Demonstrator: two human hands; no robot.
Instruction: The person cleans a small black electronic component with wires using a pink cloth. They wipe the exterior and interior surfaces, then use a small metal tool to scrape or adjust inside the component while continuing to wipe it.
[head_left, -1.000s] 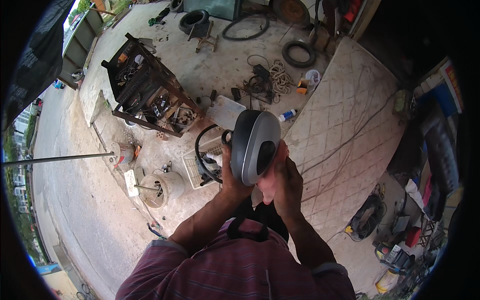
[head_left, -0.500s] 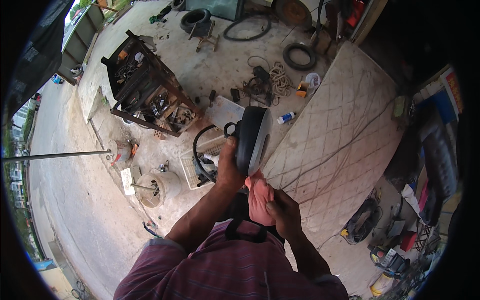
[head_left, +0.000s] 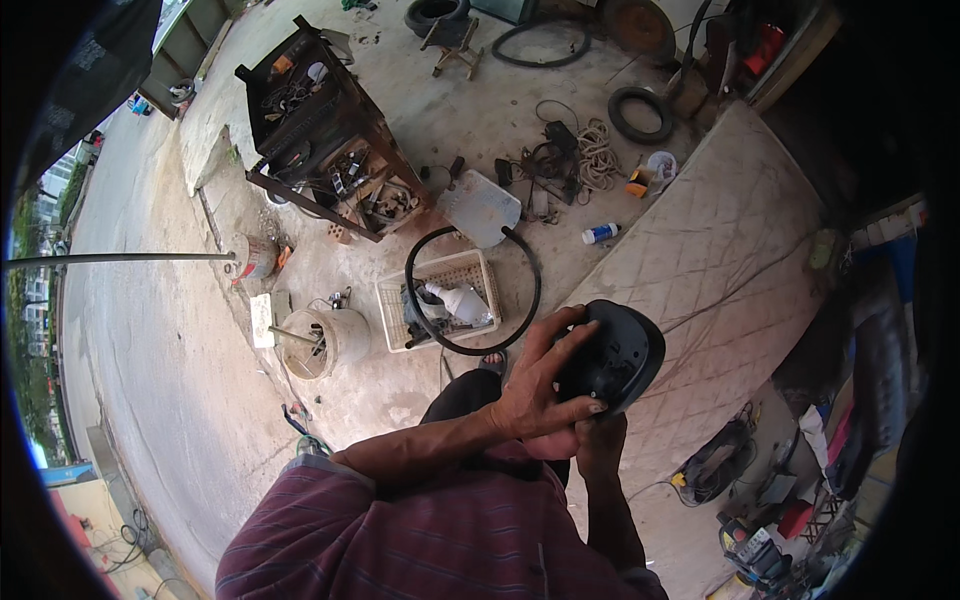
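My left hand [head_left: 540,390] grips a black rounded housing [head_left: 625,355], its fingers spread over the dark side that faces up. Several small holes and moulded marks show on that side. Low against the housing is my right hand [head_left: 602,442], closed, its fingertips mostly hidden under it. A bit of pink cloth [head_left: 555,445] shows between the two hands; most of it is covered. Beyond my hands, a black hose [head_left: 538,285] curves in a large loop over a cream plastic crate [head_left: 385,310], which holds a white bulb-shaped thing [head_left: 460,302] and dark parts.
A rusty metal tool stand [head_left: 330,130] full of parts is at the far left. Nearer stands a bucket [head_left: 345,345] with tools. A white bottle [head_left: 600,234], coiled rope [head_left: 597,160] and tyres [head_left: 640,115] lie ahead. At right is a large pale scored slab [head_left: 720,230].
The housing has moved right and down and been turned, so its grey-rimmed face is out of sight. My left hand now spreads over it. The cloth is mostly hidden, and the view has shifted.
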